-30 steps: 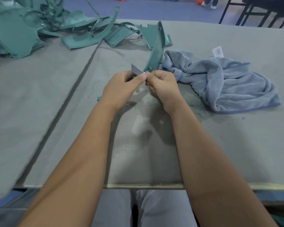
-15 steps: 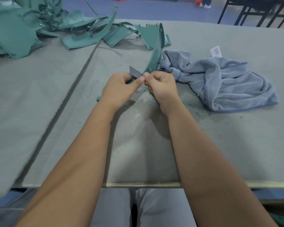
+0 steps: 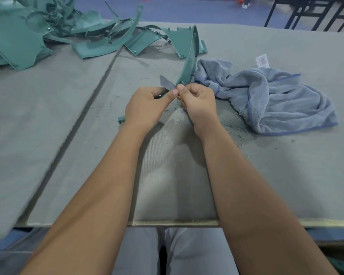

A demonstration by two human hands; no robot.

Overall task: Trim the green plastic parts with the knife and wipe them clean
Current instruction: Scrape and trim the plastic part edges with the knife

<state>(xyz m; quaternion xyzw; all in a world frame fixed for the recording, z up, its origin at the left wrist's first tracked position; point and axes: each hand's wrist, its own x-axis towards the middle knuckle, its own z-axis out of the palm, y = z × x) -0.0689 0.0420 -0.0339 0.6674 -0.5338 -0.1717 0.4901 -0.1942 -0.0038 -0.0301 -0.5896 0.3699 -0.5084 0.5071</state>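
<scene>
The left hand (image 3: 147, 107) and right hand (image 3: 199, 104) work at mid-table (image 3: 286, 165), well back from its near edge, with bare surface on both sides. One curved green strip (image 3: 188, 66) is clamped in the left hand's closed fingers; one knife (image 3: 167, 82) is pinched in the right. One blue cloth (image 3: 276, 96) lies just right. A pile of green parts (image 3: 48, 34), too tangled to count, sits far left.

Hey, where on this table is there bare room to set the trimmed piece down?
The grey felt table is bare left of the left hand, below the pile of green plastic parts. Another bare patch lies near right, below the crumpled blue-grey towel. The far left and the shavings beside the towel are crowded.
</scene>
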